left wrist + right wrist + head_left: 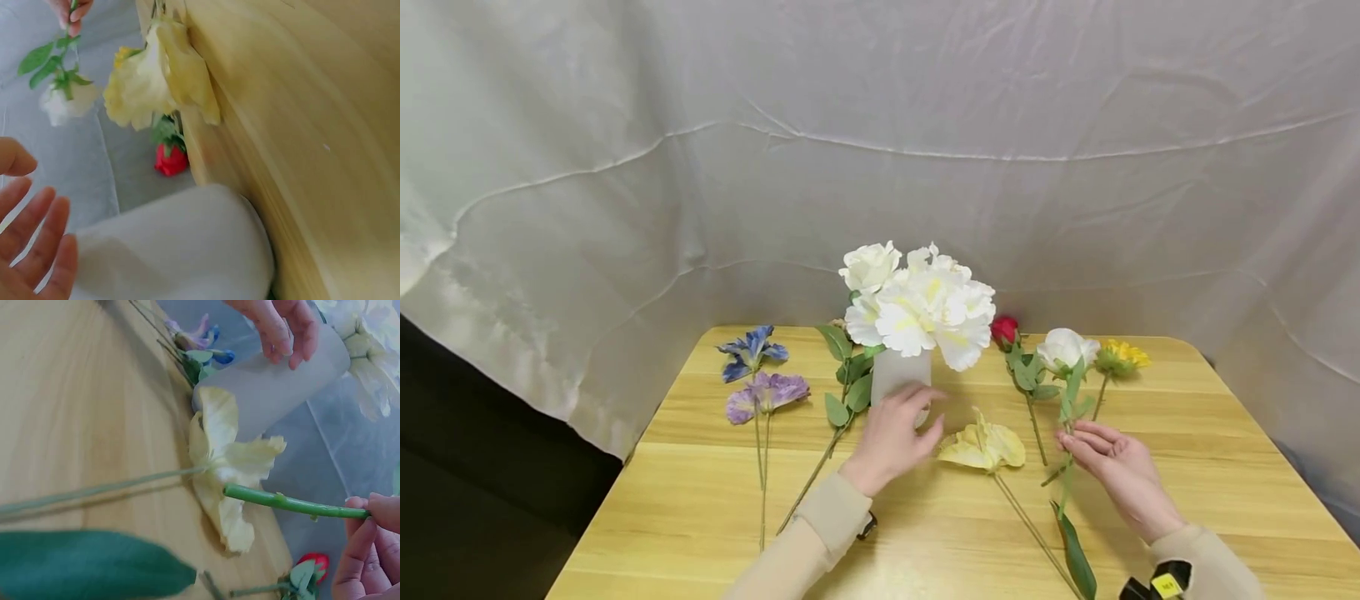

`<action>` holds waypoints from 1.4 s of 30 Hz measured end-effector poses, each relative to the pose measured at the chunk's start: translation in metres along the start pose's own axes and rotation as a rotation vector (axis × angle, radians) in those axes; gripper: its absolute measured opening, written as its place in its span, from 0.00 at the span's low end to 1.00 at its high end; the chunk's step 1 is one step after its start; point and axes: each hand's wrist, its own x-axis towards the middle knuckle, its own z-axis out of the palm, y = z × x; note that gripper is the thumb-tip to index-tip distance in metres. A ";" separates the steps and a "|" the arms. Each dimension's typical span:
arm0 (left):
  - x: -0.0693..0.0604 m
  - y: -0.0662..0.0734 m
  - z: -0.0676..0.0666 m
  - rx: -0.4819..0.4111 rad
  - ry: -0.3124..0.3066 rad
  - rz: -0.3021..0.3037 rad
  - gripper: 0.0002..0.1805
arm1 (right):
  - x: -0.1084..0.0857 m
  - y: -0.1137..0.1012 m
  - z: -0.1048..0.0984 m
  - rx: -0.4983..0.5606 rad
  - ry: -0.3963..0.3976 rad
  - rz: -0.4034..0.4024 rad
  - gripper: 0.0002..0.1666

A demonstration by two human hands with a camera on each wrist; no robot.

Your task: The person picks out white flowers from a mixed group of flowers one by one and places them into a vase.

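My right hand (1116,475) pinches the green stem (294,504) of a white rose (1066,348) between thumb and fingers, right of centre. The rose's bloom points up and away, and the cut stem end shows in the right wrist view. At the front of a whitish vase (897,375) is my left hand (891,437), fingers loosely spread; whether they touch the vase is unclear. Large white flowers (928,308) stand in the vase. A pale yellow flower (985,446) lies between the hands, its long stem toward the near edge.
A red rose (1004,328) and a small yellow flower (1122,358) lie at the back right. Blue (752,353) and purple flowers (769,395) lie on the left. A leafy stem (850,387) is beside the vase. One long green leaf (1077,557) is near the front.
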 end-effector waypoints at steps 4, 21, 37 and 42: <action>-0.004 -0.009 -0.007 -0.057 0.159 -0.037 0.09 | 0.000 -0.009 0.009 0.040 0.033 -0.081 0.40; -0.003 -0.032 -0.020 -0.144 0.281 -0.491 0.40 | 0.007 -0.045 0.047 0.271 0.081 -0.448 0.09; 0.002 -0.026 -0.021 -0.255 0.081 -0.583 0.39 | 0.011 -0.074 0.068 0.359 0.169 -0.575 0.07; 0.002 -0.021 -0.023 -0.244 0.081 -0.579 0.40 | 0.011 -0.077 0.069 0.414 0.149 -0.624 0.06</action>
